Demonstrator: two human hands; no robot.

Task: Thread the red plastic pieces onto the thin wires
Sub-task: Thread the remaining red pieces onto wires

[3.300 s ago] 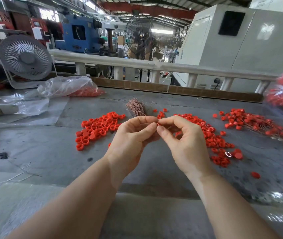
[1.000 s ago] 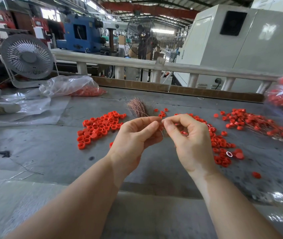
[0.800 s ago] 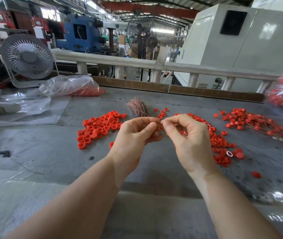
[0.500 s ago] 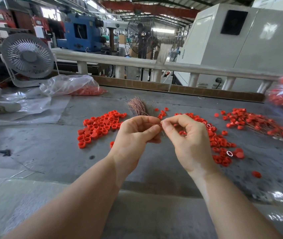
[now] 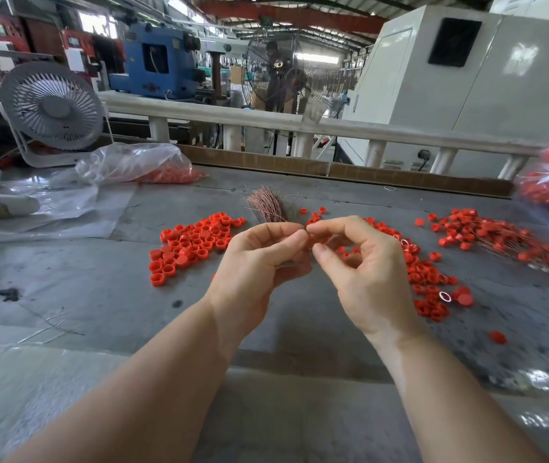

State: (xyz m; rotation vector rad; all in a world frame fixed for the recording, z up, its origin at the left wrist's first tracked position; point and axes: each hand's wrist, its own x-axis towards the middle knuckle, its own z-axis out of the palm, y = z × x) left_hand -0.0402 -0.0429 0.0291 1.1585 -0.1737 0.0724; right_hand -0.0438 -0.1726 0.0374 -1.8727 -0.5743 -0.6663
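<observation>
Spreading across most of the view, the grey worktable [image 5: 65, 279] carries everything; beyond its far rail stand a white cabinet [image 5: 487, 81], a blue machine [image 5: 156, 61] and a white desk fan [image 5: 54, 106]. Clear plastic bags [image 5: 126, 162] lie at the far left, one holding red parts. On the table the red plastic pieces sit in three groups: a left pile [image 5: 192, 242] of small round caps, many open side up; a long strip [image 5: 426, 279] running toward the viewer on the right; and a far-right heap [image 5: 487, 238] already on wires whose long axes fan out to the right. A bundle of thin coppery wires [image 5: 266, 205] stands behind the hands, its strands fanning up and away. The left hand [image 5: 259, 259] has its fingers curled, thumb pressed to forefinger, pinching something too small to make out. The right hand [image 5: 363, 262] pinches at the same spot, its other fingers loosely arched. Whether a cap is between them cannot be told.
</observation>
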